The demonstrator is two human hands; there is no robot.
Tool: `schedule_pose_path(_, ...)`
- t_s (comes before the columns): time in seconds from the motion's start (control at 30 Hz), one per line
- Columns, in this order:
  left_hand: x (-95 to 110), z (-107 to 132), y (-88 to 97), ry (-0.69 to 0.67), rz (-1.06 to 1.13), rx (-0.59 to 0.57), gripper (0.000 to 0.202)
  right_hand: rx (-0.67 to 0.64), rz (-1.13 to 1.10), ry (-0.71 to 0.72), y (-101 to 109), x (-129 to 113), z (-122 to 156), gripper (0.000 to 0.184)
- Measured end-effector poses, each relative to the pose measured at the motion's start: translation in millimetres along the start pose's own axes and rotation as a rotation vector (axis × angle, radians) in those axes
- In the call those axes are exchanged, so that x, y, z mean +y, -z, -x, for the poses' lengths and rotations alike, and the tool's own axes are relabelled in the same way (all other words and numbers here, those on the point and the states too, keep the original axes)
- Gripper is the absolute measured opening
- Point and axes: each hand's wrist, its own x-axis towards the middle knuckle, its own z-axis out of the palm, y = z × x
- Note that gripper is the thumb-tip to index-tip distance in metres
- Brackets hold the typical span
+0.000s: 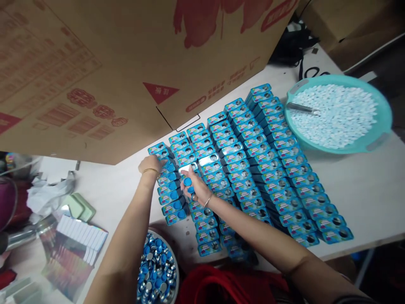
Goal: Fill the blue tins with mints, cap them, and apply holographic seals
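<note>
Rows of small blue printed tins stand upright on the table. In the leftmost row, the nearer tins carry round blue caps, while tins in the rows to the right show dark round openings. Over the far part of that leftmost row is my left hand, fingers closed and pointing down onto a tin top; what they pinch is hidden. My right hand hovers above the second row, palm partly turned up, its fingers curled around a few loose blue caps.
A large cardboard box rises behind the tins. At the right stands a turquoise basin of small pale pieces with a metal scoop. A tub full of caps sits near me. Printed sheets lie at the left.
</note>
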Motion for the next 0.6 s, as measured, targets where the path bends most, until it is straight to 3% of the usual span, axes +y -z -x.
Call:
schedule_pose_path(0.07, 0, 19, -5.2, -0.133, 0.144, 0.076, 0.028, 0.032, 0.000, -0.009, -2, -3, 0, 0.075)
schedule_pose_path(0.2, 0, 69, -25.2, -0.695, 0.562, 0.042, 0.017, 0.053, 0.019, 0.012, -4, -4, -4, 0.066)
schedule_pose_path(0.27, -1, 83, -32.8, -0.791, 0.628, 0.063, 0.009, 0.069, -0.010, 0.021, -6, -4, -7, 0.059)
schedule_pose_path(0.33, -2, 80, -33.7, -0.697, 0.678, 0.115, 0.006, 0.052, -0.108, -0.019, -8, -6, -10, 0.051)
schedule_pose_path(0.43, -5, 45, -23.2, -0.396, 0.708, 0.192, 0.008, -0.019, -0.335, -0.175, -8, -13, -12, 0.037)
schedule_pose_path(0.53, -6, -1, -7.9, -0.159, 0.513, 0.212, 0.011, -0.001, -0.497, -0.265, -5, -19, -12, 0.025)
schedule_pose_path(0.6, -4, -24, 0.0, -0.091, 0.347, 0.143, 0.014, 0.034, -0.545, -0.269, -4, -19, -11, 0.021)
